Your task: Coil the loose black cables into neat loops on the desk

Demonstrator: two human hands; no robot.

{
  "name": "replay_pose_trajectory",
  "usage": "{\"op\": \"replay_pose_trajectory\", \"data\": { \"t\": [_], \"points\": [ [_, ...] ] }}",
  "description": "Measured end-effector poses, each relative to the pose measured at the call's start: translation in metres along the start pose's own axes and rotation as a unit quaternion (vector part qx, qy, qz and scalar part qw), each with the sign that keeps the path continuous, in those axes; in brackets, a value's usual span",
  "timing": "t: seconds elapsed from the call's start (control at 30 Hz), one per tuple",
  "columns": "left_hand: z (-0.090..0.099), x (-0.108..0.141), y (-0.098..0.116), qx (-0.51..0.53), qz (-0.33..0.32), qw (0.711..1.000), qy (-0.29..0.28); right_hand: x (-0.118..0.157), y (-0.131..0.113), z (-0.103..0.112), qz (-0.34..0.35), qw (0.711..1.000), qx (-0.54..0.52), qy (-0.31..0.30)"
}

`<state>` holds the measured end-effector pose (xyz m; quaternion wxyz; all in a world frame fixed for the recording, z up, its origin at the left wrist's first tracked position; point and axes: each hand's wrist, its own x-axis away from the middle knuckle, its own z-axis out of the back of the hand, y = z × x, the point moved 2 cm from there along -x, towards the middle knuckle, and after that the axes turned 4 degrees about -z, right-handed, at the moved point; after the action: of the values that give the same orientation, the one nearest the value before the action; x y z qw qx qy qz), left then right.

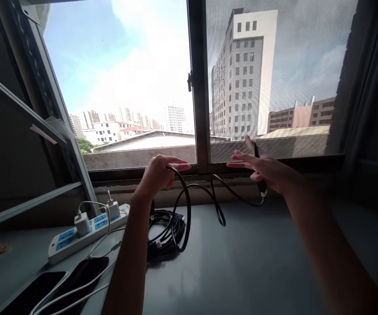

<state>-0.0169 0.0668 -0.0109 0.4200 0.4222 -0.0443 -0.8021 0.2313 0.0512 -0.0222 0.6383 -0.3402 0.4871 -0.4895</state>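
My left hand [159, 176] is raised near the window sill, its fingers closed on a black cable [189, 214]. From there the cable hangs in a loop to the table and runs on to the right. My right hand [267, 171], slightly blurred, holds the cable's end. A black connector [261, 187] with a silvery tip points down from under its palm, and a dark piece sticks up between thumb and fingers. Some of its fingers stretch out to the left. Below my left hand lies a coil of black cables [177, 228] with pale plugs, partly behind my forearm.
A white power strip [61, 254] with blue sockets and plugged-in chargers lies at the left. In front of it are a dark phone [34, 291], another dark flat object [89, 271] and white cables. A metal shelf frame [53, 83] rises at the left. Behind the grey table [235, 262] is a window [199, 87].
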Motion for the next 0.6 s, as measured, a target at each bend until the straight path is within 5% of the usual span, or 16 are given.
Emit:
{"op": "replay_pose_trajectory", "data": {
  "t": [0.3, 0.6],
  "points": [
    [-0.017, -0.002, 0.018, -0.001, -0.001, 0.999, 0.044, 0.010, 0.002, -0.044, -0.051, 0.975, 0.027, -0.216],
    [-0.021, 0.002, 0.040, 0.015, -0.011, 0.995, 0.097, 0.009, 0.016, -0.062, -0.082, 0.943, 0.129, -0.295]
  ]
}}
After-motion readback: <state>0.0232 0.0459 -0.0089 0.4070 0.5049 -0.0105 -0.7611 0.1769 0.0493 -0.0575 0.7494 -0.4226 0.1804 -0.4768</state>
